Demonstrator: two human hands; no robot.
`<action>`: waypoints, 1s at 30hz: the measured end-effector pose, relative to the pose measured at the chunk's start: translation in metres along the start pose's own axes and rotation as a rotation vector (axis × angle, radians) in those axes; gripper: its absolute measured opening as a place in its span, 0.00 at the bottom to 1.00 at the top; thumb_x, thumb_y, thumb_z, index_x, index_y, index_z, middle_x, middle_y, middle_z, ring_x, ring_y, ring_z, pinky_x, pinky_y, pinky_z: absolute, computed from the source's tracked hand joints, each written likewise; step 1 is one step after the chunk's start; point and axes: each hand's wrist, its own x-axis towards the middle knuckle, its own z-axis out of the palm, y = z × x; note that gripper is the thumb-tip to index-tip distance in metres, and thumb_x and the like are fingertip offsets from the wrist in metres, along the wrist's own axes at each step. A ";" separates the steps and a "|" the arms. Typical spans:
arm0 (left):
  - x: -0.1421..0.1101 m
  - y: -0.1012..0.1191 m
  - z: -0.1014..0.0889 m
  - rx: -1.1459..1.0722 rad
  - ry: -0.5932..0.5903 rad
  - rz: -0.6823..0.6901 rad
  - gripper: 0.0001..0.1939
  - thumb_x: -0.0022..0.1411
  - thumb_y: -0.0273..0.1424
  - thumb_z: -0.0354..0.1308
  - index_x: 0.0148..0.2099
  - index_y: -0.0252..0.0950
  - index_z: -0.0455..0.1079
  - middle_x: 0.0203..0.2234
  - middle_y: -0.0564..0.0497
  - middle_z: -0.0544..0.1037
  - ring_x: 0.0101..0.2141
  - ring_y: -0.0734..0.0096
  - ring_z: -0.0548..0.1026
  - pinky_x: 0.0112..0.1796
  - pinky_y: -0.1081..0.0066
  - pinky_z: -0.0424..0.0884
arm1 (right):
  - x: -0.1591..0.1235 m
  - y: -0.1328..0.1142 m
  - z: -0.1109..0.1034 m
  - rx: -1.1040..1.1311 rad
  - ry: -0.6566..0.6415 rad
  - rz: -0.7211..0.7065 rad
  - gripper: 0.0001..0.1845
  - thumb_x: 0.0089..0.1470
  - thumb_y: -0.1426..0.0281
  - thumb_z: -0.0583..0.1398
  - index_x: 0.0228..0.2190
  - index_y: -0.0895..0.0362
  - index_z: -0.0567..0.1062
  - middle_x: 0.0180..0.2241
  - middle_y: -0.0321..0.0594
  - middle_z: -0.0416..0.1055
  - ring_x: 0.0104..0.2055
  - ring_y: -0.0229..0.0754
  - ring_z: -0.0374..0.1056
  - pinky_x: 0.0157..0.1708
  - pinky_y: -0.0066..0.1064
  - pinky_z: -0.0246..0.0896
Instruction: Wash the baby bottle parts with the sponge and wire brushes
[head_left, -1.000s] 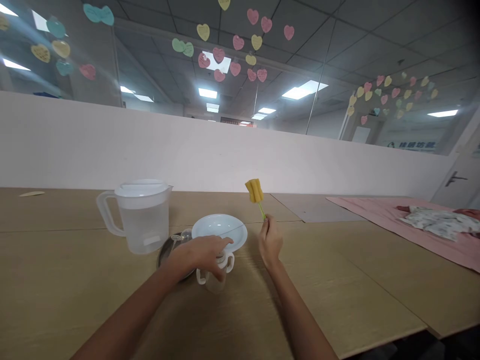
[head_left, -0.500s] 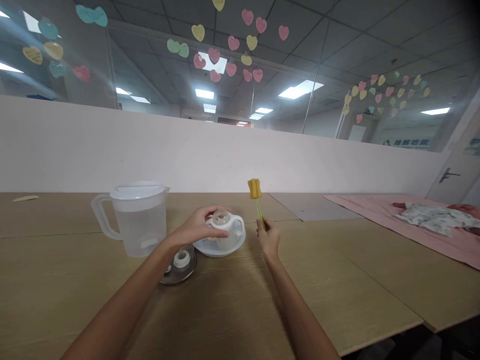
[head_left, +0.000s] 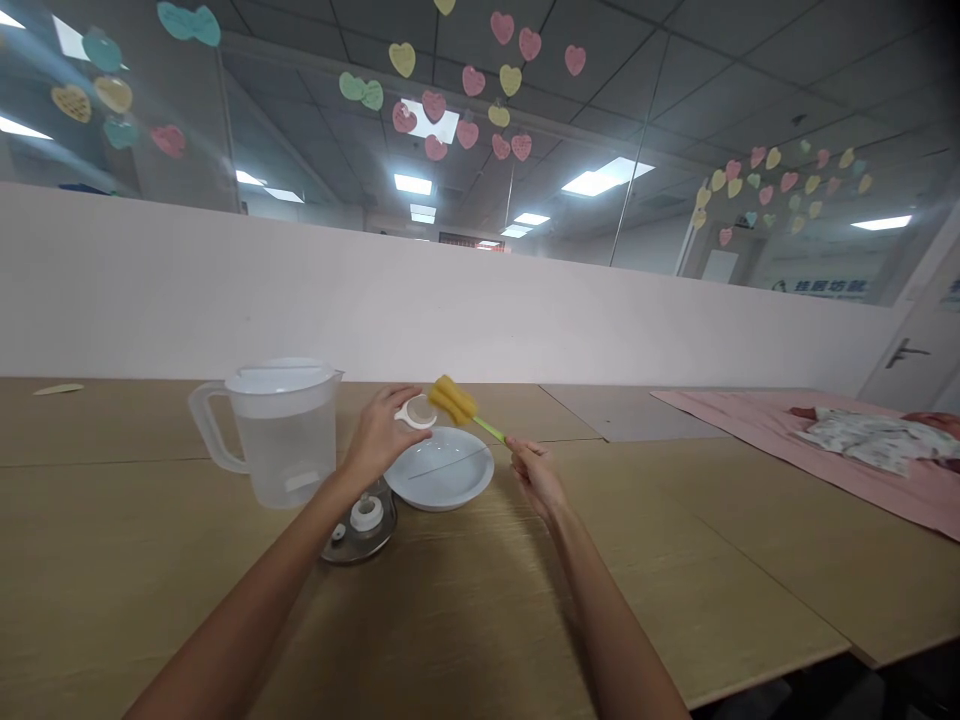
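Observation:
My left hand [head_left: 381, 437] is closed around a baby bottle [head_left: 418, 412] with a white collar and handle, tipped so its open end faces right. Most of the bottle's body is hidden by the fingers. In my right hand [head_left: 536, 476] is a sponge bottle brush [head_left: 454, 401], gripped by its thin green handle. Its yellow sponge head, slightly blurred, is right beside the bottle's mouth; whether they touch I cannot tell. Below both hangs nothing but a white bowl [head_left: 441, 487], lying on the table. Under my left wrist, a dark shallow dish [head_left: 365, 549] holds a white ring and a small white part.
A lidded clear pitcher [head_left: 292, 445] of water stands at left. On the right, a pink cloth [head_left: 705, 410] carries a doll-like figure in patterned clothing [head_left: 855, 436]. A white wall [head_left: 480, 310] with windows runs behind the wooden table [head_left: 675, 590].
My left hand has lifted the bottle from the bowl and tipped it over to the right. The brush has swung left, from upright to its sponge beside the bottle's mouth.

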 end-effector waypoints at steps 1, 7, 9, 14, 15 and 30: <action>0.000 -0.002 -0.001 0.029 -0.003 0.021 0.26 0.44 0.33 0.63 0.48 0.36 0.66 0.45 0.47 0.71 0.46 0.60 0.68 0.47 0.63 0.64 | 0.000 0.000 0.000 -0.013 0.015 -0.006 0.18 0.33 0.60 0.67 0.23 0.59 0.71 0.12 0.22 0.44 0.14 0.26 0.37 0.13 0.23 0.32; 0.000 -0.008 -0.006 0.126 -0.029 0.088 0.24 0.49 0.31 0.59 0.50 0.35 0.64 0.45 0.46 0.70 0.47 0.61 0.66 0.48 0.62 0.62 | 0.002 0.000 -0.005 -0.002 0.029 -0.063 0.17 0.32 0.62 0.68 0.21 0.57 0.67 0.11 0.21 0.42 0.14 0.26 0.35 0.14 0.23 0.32; 0.000 -0.010 -0.007 0.155 -0.038 0.120 0.23 0.49 0.30 0.58 0.50 0.34 0.63 0.45 0.46 0.69 0.47 0.60 0.65 0.48 0.62 0.62 | 0.003 -0.001 -0.007 -0.056 0.041 -0.069 0.18 0.32 0.61 0.68 0.20 0.57 0.67 0.11 0.22 0.44 0.14 0.26 0.36 0.14 0.23 0.33; -0.003 -0.009 -0.002 0.383 -0.149 0.277 0.20 0.53 0.20 0.49 0.49 0.33 0.64 0.44 0.44 0.69 0.45 0.59 0.64 0.47 0.61 0.62 | -0.001 -0.004 -0.003 -0.325 0.110 -0.120 0.19 0.30 0.58 0.67 0.20 0.59 0.71 0.14 0.30 0.61 0.15 0.29 0.50 0.15 0.24 0.42; -0.004 -0.007 0.000 0.438 -0.182 0.316 0.21 0.53 0.18 0.46 0.49 0.33 0.64 0.44 0.44 0.69 0.45 0.59 0.64 0.46 0.61 0.61 | -0.002 -0.004 -0.001 -0.359 0.112 -0.140 0.18 0.30 0.58 0.67 0.20 0.59 0.71 0.16 0.33 0.65 0.17 0.31 0.55 0.18 0.24 0.47; -0.016 0.013 0.022 0.504 -0.243 0.390 0.19 0.54 0.15 0.43 0.47 0.30 0.62 0.42 0.41 0.68 0.44 0.60 0.63 0.44 0.63 0.61 | -0.001 0.009 0.005 -0.224 0.032 -0.082 0.19 0.32 0.58 0.67 0.23 0.60 0.70 0.11 0.24 0.50 0.14 0.27 0.40 0.14 0.23 0.34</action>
